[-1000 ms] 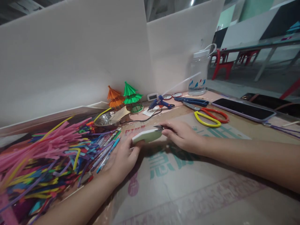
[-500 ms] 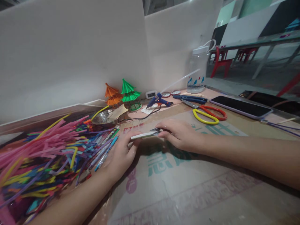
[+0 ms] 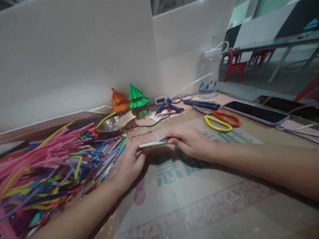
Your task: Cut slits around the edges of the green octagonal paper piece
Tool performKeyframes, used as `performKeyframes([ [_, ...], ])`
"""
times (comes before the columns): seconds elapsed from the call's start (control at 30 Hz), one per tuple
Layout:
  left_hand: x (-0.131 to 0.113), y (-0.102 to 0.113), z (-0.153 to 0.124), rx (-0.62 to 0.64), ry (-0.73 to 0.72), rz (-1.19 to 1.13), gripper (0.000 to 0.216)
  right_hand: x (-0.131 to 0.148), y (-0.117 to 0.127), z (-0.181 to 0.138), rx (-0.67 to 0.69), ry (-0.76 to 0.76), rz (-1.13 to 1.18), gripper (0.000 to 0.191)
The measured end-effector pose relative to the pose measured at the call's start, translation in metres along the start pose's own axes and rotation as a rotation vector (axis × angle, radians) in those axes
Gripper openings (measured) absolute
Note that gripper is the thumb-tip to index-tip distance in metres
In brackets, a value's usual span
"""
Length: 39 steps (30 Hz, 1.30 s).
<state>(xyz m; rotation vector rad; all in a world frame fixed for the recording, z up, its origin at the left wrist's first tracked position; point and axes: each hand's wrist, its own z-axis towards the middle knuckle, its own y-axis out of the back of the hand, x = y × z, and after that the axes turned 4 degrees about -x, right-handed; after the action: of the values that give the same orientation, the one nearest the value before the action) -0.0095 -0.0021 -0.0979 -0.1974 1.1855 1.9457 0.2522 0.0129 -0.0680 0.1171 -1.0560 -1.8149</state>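
A pale wall (image 3: 74, 66) stands behind the printed surface (image 3: 174, 205); above it, the left fingers (image 3: 141, 160) pinch a thin white board (image 3: 149, 144), and the right fingers (image 3: 177, 142) grip a small dark blade (image 3: 164, 139) at its far end. Shallow, even strokes suit this best, with the left fingers well out of the blade's line

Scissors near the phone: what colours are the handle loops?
One yellow loop, one red-orange loop, clearest in the head view.
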Motion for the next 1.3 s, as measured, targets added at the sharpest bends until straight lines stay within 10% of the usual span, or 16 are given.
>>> performKeyframes([
  [1.3, -0.0002, 0.001, -0.0005, 0.027, -0.091, 0.088, 0.031, 0.0001, -0.0006, -0.0006, -0.014, 0.048, -0.025, 0.03],
])
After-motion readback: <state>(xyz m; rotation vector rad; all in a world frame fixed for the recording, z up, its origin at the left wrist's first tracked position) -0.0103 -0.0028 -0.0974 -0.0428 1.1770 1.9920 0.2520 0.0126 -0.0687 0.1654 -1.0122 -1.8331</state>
